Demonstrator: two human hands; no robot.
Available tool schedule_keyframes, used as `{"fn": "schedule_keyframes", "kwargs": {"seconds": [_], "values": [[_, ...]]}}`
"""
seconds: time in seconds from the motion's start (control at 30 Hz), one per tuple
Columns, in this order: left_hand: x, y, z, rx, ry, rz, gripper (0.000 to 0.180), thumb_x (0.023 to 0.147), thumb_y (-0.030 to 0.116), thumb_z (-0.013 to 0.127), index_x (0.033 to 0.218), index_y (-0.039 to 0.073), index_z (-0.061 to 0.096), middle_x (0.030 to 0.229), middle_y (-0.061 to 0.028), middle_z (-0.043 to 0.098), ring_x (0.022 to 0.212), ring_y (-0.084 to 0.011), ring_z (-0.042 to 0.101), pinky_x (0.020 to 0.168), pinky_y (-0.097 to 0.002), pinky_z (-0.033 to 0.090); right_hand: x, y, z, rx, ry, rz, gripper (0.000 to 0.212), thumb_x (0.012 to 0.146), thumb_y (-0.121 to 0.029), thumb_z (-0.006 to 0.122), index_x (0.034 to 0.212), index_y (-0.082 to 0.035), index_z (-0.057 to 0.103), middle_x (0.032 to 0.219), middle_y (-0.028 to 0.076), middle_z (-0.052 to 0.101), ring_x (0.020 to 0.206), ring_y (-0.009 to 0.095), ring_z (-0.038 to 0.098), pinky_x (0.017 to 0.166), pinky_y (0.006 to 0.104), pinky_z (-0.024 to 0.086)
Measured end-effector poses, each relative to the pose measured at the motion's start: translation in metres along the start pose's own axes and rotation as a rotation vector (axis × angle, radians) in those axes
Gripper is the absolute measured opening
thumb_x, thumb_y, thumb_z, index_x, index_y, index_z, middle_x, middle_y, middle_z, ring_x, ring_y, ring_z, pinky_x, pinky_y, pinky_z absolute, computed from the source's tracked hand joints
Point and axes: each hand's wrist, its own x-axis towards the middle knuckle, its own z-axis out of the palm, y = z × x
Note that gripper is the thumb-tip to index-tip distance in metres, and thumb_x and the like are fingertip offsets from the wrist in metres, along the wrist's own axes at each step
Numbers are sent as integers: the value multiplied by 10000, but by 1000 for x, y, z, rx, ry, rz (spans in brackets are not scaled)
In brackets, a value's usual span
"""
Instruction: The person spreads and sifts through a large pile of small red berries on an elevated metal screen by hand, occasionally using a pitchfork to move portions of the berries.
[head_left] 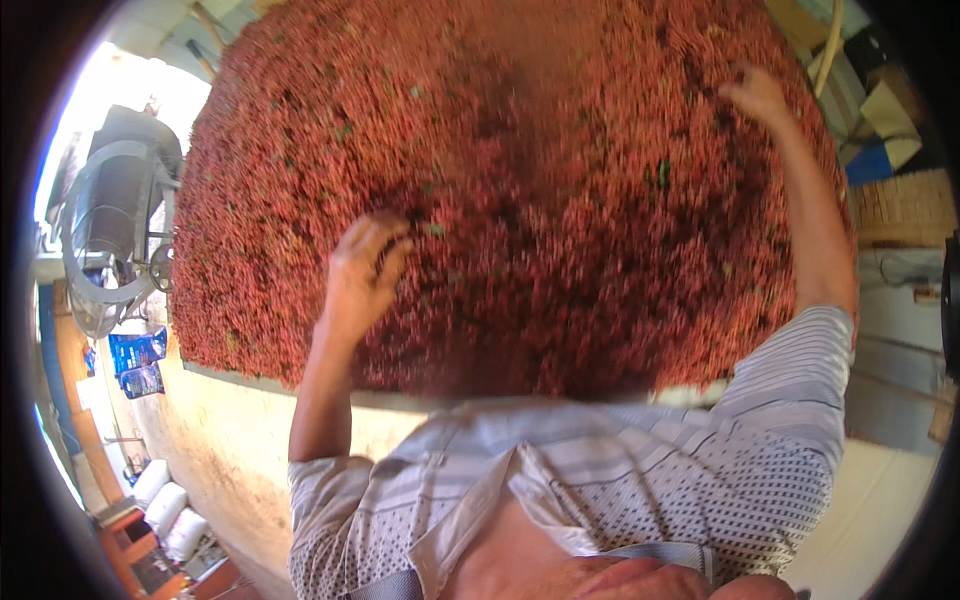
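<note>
A broad, thick layer of small reddish pieces point(560, 230), dotted with a few green bits, spreads over a raised surface before me. They are too small and smeared to name their kind. Over its left half, my left hand point(370, 262) hovers with bent fingers apart and nothing visible in them. My right hand point(756, 95) reaches to the far right of the layer. Its fingers are spread near the pieces, somewhat blurred, and no held thing shows. Whether either hand touches the layer I cannot tell.
A grey drum-shaped machine with a round metal frame point(112, 235) stands to the left. Blue packets point(138, 362) and white sacks point(172, 510) lie lower left. On the right are cardboard pieces point(890, 122). A pale rim point(260, 383) edges the layer's near side.
</note>
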Motion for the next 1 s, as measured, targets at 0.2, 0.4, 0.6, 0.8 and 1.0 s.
{"fn": "schedule_keyframes", "kwargs": {"seconds": [0.2,0.4,0.6,0.8,1.0], "values": [[-4,-2,-3,-40,-5,31,258,888,49,715,1137,2,672,1175,-178,681,1085,-357,672,912,-406,543,-141,-107,-47,384,-216,-66,703,866,-302,767,1463,-31,513,1430,214,568,1254,324,605,1058,488,488],[3,8,-9,-131,-99,83,271,908,79,703,1170,16,672,1235,-167,660,1099,-368,660,928,-408,532,-220,-143,-30,241,-294,-115,527,884,-227,774,1362,-55,634,1430,205,579,1105,300,670,994,468,523],[12,20,-10,-100,-180,251,363,909,116,706,1255,26,641,1298,-167,633,1196,-372,609,999,-434,500,-229,-125,-48,141,-170,-79,545,898,-229,762,1395,-73,602,1499,225,500,1377,370,493,1171,491,393],[35,35,19,-68,-260,382,464,923,176,690,1354,43,584,1367,-169,590,1278,-370,549,1077,-452,461,-240,-78,-31,-242,-297,-117,565,910,-225,747,1434,-102,575,1542,196,459,1454,373,396,1203,479,351],[87,74,86,52,-447,494,583,1000,338,585,1521,126,434,1578,-185,365,1455,-385,349,1202,-501,308,-248,-77,-30,94,-476,-99,419,937,-131,694,1336,-21,625,1397,172,593,1342,345,517,1171,455,391]]}}
